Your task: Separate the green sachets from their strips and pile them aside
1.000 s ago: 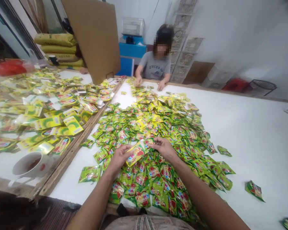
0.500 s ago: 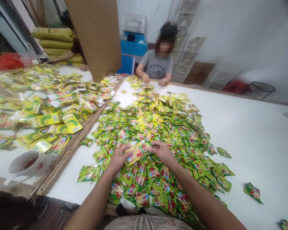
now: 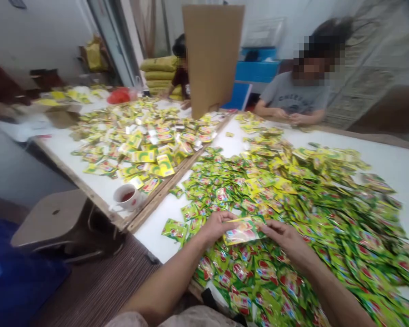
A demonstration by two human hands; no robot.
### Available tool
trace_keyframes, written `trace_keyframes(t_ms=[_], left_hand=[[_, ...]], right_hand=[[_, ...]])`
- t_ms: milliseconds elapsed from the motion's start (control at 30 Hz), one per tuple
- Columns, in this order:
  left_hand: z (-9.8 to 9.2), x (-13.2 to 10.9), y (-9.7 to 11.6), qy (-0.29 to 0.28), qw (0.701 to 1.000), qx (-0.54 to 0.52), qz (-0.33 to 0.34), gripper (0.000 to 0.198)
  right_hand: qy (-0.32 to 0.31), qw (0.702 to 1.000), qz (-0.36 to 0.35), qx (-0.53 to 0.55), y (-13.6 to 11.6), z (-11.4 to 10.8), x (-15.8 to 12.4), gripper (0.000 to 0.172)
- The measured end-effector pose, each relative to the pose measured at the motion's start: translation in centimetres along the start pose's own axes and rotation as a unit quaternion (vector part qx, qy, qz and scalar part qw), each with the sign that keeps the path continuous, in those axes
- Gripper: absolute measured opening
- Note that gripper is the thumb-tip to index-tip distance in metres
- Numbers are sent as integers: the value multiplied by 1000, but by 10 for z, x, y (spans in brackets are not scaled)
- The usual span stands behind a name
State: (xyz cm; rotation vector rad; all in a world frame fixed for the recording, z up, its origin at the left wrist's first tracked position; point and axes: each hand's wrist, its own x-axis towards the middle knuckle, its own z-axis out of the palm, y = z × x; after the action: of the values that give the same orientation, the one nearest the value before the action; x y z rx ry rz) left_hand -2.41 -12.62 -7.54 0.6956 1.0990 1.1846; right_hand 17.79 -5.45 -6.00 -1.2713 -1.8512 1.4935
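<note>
Over the pile I hold a small flat yellow carton (image 3: 240,231) with a printed fruit picture. My left hand (image 3: 218,228) is closed on its left end, thumb on the front face. My right hand (image 3: 282,234) pinches at the right end, where a green sachet (image 3: 259,221) seems to meet the carton; how far it sits inside is blurred. Beneath and around both hands spreads a heap of green sachets (image 3: 267,271) with red fruit prints, lying on the white table (image 3: 153,234).
A wooden strip (image 3: 180,175) divides the tables. Left of it are a cup (image 3: 127,200) of dark liquid and many yellow cartons (image 3: 143,156). A tall cardboard sheet (image 3: 213,59) stands behind. A co-worker (image 3: 300,97) sits across; another person (image 3: 182,79) is partly hidden. A stool (image 3: 54,218) stands left.
My view has swung left, bringing the stool and far left table into sight. Both hands still hold the carton and sachet above the pile. The co-worker's hands have come closer together.
</note>
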Motion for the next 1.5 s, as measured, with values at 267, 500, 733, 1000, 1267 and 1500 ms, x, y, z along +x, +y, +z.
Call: trace_keyframes(t_ms=[267, 500, 733, 1000, 1267, 1500], left_hand=[[-1, 2, 1, 98, 993, 35, 60, 44], [-14, 7, -1, 95, 989, 90, 63, 38], [-12, 7, 0, 73, 989, 113, 64, 38], [-9, -3, 7, 20, 988, 139, 67, 37], [4, -3, 9, 22, 996, 76, 35, 36], [6, -1, 5, 17, 999, 28, 30, 38]], right_hand=[[117, 930, -141, -319, 18, -21, 57, 55], [172, 957, -47, -228, 16, -11, 45, 36], [87, 994, -65, 29, -20, -4, 24, 37], [63, 984, -101, -131, -26, 3, 21, 35], [69, 995, -29, 66, -31, 14, 18, 37], [182, 980, -66, 56, -17, 28, 13, 38]])
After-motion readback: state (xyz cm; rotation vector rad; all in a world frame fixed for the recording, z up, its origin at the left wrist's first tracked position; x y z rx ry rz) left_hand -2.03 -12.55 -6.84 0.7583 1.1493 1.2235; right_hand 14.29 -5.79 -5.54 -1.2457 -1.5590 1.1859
